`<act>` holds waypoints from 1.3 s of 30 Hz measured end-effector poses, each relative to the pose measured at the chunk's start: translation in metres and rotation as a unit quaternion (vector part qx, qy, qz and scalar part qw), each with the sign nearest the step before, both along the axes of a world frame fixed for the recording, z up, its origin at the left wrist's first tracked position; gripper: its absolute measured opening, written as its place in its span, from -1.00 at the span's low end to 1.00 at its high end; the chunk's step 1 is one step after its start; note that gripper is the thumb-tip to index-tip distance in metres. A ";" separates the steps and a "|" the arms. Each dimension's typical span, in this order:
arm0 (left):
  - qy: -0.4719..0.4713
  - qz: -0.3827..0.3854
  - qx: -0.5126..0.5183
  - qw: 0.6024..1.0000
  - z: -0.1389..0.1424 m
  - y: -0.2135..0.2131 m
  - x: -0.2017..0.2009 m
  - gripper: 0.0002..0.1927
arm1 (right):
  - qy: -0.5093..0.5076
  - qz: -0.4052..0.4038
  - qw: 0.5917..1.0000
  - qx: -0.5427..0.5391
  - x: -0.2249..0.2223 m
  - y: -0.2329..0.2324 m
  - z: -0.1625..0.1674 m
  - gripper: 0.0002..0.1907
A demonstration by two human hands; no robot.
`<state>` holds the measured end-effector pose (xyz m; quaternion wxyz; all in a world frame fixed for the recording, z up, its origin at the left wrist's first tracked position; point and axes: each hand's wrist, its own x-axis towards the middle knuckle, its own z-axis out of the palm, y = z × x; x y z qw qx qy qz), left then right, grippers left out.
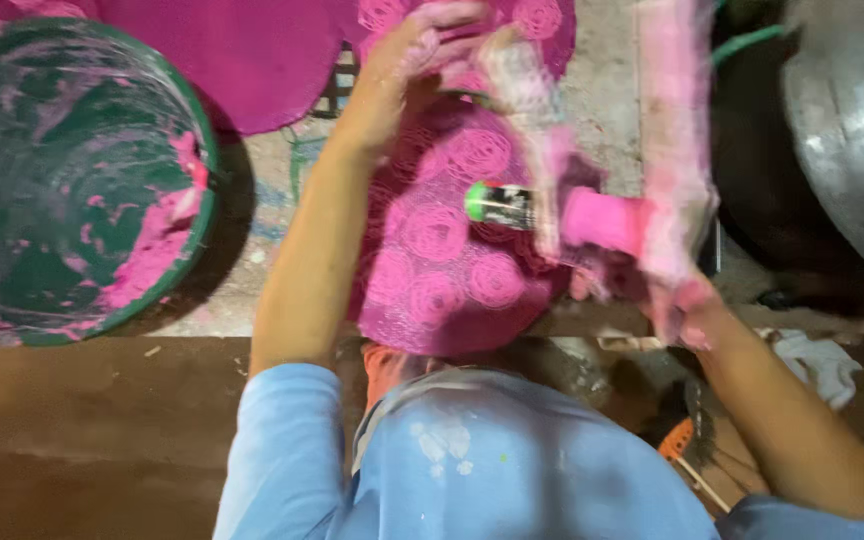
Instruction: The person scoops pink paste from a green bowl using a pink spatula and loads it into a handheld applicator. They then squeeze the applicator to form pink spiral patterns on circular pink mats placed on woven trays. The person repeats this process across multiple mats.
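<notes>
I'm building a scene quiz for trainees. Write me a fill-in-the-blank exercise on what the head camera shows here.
1. The green bucket at the left is smeared inside with ____ paste.
2. The left hand rests on a pink disc patterned with ____.
3. The right hand grips a paste-caked tool whose tip is ____ in colour.
4. The person's sleeves are light ____.

Missing words: pink; spirals; green; blue
</notes>
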<state>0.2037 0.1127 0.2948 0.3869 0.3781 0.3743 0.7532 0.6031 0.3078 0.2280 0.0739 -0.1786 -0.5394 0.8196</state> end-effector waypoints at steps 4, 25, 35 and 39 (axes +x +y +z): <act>0.312 0.313 -0.236 0.865 -0.037 -0.036 -0.091 -0.70 | 0.068 -0.094 0.993 -0.026 0.022 -0.029 -0.012 -0.23; 0.457 0.570 -0.251 0.634 -0.047 -0.095 -0.135 -0.84 | 0.228 -0.363 0.902 -0.047 0.127 -0.140 -0.035 0.22; 0.595 0.305 -0.153 0.728 0.033 -0.091 0.071 -0.71 | 0.236 -0.308 0.920 -0.051 0.094 -0.098 -0.029 0.33; 0.651 0.252 -0.178 0.694 -0.001 -0.088 0.154 -0.60 | 0.250 -0.280 0.926 -0.050 0.094 -0.085 -0.031 0.28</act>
